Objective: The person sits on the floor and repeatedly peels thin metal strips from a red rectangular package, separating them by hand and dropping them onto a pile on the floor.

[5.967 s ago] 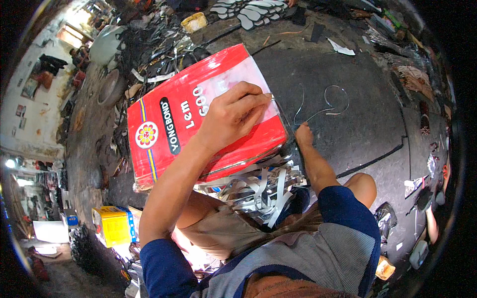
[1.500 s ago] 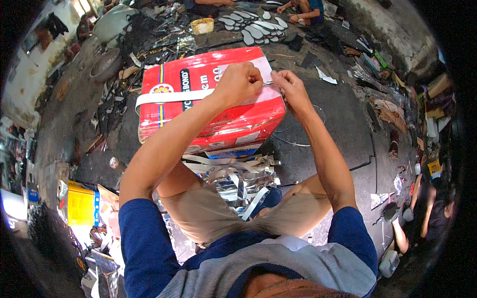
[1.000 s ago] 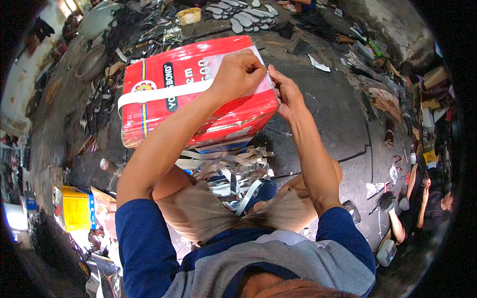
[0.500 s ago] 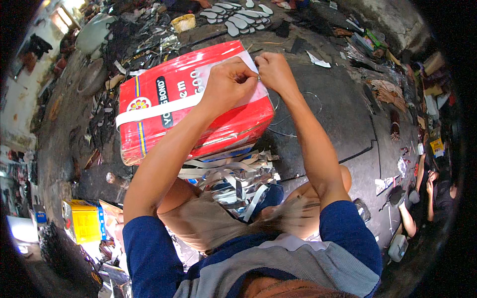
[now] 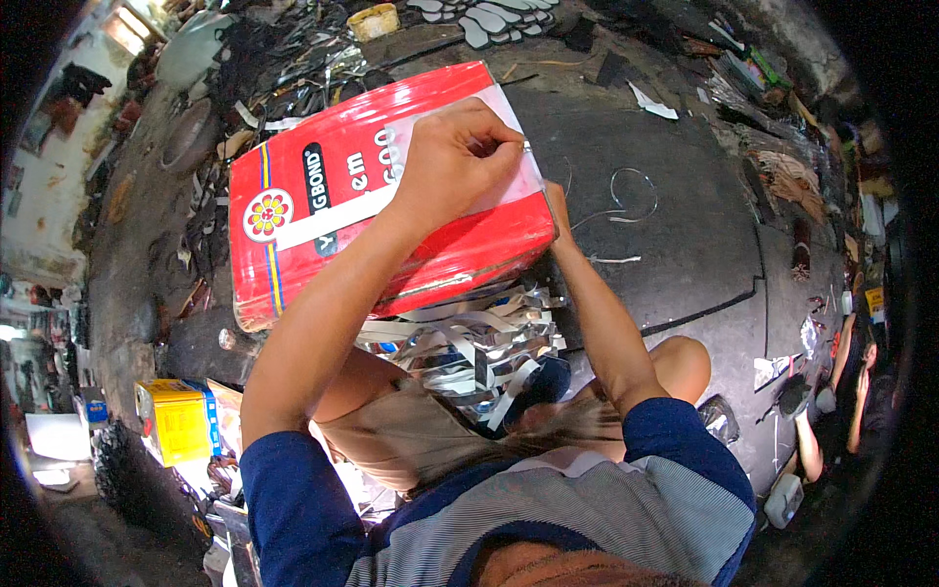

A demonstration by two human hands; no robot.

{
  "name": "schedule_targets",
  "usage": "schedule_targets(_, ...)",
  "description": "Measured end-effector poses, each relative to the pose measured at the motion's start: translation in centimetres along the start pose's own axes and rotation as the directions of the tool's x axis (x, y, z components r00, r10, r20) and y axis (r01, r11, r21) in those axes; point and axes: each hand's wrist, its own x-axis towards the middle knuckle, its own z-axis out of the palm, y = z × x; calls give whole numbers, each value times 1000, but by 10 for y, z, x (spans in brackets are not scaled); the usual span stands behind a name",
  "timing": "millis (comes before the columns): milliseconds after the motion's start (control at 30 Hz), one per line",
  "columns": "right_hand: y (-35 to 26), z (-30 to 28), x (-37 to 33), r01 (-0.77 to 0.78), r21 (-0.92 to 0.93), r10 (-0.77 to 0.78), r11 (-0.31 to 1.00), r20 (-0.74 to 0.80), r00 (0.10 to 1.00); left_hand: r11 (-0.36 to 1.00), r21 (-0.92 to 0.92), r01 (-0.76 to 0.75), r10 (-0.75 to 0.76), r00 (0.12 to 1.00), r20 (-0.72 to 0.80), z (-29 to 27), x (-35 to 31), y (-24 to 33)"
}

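A large red rectangular tin lies on its side in front of my knees, with a white strip running across its top face. My left hand rests on the tin's upper right part, its fingers curled and pinching the end of the white strip near the far edge. My right hand is pressed against the tin's right end; its fingers are hidden behind the tin's corner.
A heap of shiny metal strips lies under the tin's near edge. A thin wire loop sits on the dark slab. A yellow tin stands lower left. Sole-shaped cutouts lie at the top. Another person sits at right.
My right hand has dropped from the strip on top of the tin to the tin's right end. My left hand stays on top, still pinching the strip.
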Motion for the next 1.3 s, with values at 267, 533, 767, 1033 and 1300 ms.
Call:
schedule_targets(267, 76, 18, 2, -128, -246, 122, 961, -40, 992, 998, 49, -33, 35, 999, -30, 2, 2, 7)
schedule_targets(533, 138, 16, -30, -263, -459, 316, 849, 40, 948, 999, 13, -30, 30, 999, -27, 2, 3, 6)
schedule_targets(767, 170, 23, -57, -433, -513, 481, 741, -43, 875, 997, 59, -57, 58, 998, -14, -1, -3, 6)
schedule_targets(1033, 182, 4, -57, -412, -515, 416, 752, -115, 902, 904, 247, -349, 305, 931, 200, -9, -6, 12)
schedule_targets(1300, 189, -180, 9, -696, -365, 353, 618, -662, 661, 699, 506, -505, 415, 863, 288, -18, -11, 20)
